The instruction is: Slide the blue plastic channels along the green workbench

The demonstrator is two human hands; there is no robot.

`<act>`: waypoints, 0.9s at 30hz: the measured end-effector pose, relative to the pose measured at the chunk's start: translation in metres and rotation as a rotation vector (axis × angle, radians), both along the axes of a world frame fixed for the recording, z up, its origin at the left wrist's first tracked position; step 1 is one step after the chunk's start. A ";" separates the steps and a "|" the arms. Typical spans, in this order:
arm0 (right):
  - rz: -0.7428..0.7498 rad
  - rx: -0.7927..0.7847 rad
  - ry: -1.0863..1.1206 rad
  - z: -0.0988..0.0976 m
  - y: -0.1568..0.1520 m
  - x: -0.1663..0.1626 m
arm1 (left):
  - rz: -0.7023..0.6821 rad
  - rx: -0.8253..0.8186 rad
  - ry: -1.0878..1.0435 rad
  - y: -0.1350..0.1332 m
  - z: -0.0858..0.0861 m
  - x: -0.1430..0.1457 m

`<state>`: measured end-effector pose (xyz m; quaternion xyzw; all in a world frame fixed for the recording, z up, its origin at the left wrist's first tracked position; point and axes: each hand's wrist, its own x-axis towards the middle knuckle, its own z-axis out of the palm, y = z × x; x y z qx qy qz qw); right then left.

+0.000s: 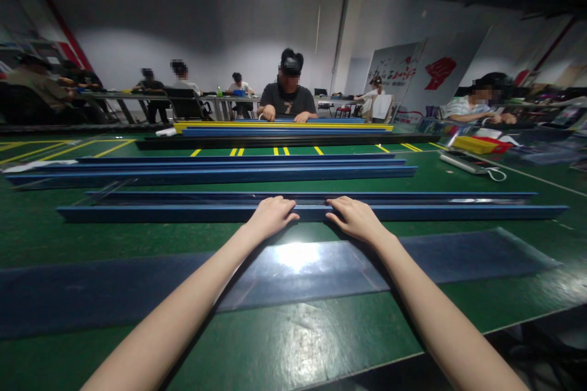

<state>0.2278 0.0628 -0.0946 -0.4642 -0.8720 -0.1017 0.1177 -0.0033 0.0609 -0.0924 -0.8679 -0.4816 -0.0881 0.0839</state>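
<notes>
A long blue channel-shaped strip (160, 214) lies across the green table in front of me, its hollow side facing up. Left of its middle, my left hand (273, 214) grips the near wall, fingers over the top edge and thumb on the front face. My right hand (351, 215) holds the same wall a short way to the right in the same manner. The fingertips of both hands are hidden inside the channel. Under my forearms a flat, clear bluish plastic sheet (183, 284) lies on the table, reflecting a lamp.
Beyond lie more blue strips (229, 174), a black strip (284, 142) and a yellow strip (284, 126). A white device with a cable (468, 163) and a yellow tray (474, 145) sit at right. A co-worker (288, 95) sits opposite; others are around. The green table (293, 342) has yellow markings.
</notes>
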 end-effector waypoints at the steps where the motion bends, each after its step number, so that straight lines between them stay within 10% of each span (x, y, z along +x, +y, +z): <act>1: -0.001 0.000 -0.001 0.000 0.000 0.000 | 0.001 -0.004 -0.002 0.000 0.000 0.000; 27: 0.083 0.070 -0.078 -0.001 0.001 -0.017 | -0.070 0.011 -0.104 0.001 -0.004 -0.002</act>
